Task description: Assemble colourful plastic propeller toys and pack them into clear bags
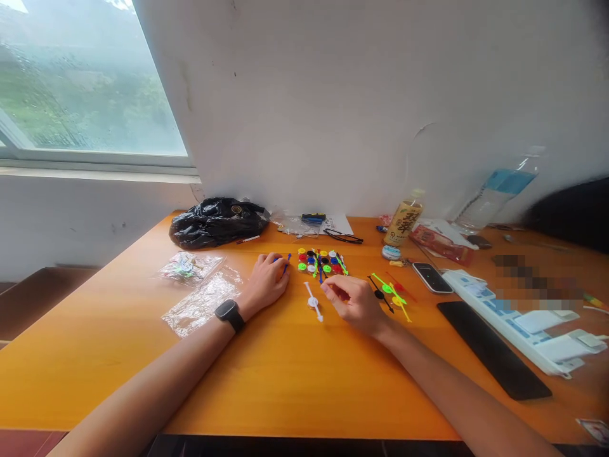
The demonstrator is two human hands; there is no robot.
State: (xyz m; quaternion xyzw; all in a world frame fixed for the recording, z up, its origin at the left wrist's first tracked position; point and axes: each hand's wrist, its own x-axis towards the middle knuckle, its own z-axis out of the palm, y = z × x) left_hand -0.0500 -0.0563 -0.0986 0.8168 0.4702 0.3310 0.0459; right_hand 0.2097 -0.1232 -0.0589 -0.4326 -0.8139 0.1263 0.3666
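Observation:
My left hand [267, 282], with a black watch on its wrist, rests on the table, its fingers curled over a blue arrow spinner [288, 261]. Part of that piece is hidden under the fingers. My right hand [354, 303] is closed, thumb and forefinger pinched; whatever they hold is too small to make out. Just beyond it lie rows of coloured round discs [302, 267], with several loose arrows [316, 263] on top of them. Between my hands is a white arrow spinner [313, 302]. Right of my right hand lie black [379, 294], green [387, 289], yellow [402, 306] and red [398, 285] spinners.
Clear plastic bags [202, 304] lie left, one with small parts [185, 266]. A black plastic bag [216, 222] sits at the back. To the right are a drink bottle [403, 222], a phone [432, 278], a dark flat slab [492, 349] and a power strip [504, 320].

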